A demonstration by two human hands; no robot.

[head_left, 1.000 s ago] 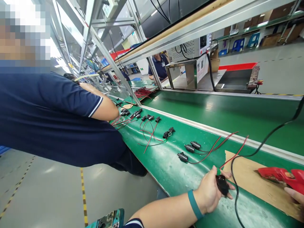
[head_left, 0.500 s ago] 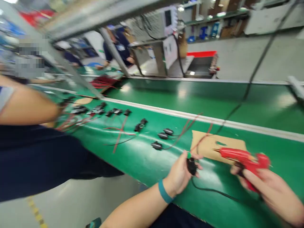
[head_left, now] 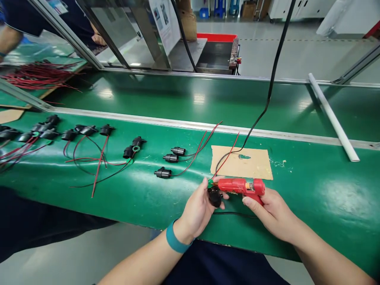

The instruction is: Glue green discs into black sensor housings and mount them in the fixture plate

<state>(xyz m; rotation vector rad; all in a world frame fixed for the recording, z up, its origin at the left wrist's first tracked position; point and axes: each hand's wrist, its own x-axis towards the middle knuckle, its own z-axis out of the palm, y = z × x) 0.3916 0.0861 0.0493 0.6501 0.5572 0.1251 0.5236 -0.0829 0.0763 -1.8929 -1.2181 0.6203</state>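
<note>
My left hand is closed around a small black round part with a green ring at its top and red and black wires trailing off. My right hand grips a red glue gun. The gun's nozzle points left and meets the top of the black part. Both hands hover over the near edge of the green belt, just in front of a brown cardboard sheet. The gun's black cord rises away toward the top of the view.
Three black wired parts lie left of the cardboard, and several more line the belt further left. A white tube lies across the far belt at right. A bundle of red wires sits far left. Another person's dark clothing is at lower left.
The view swung right and down. My right hand brought the glue gun leftward until its nozzle met the black part held in my left hand.
</note>
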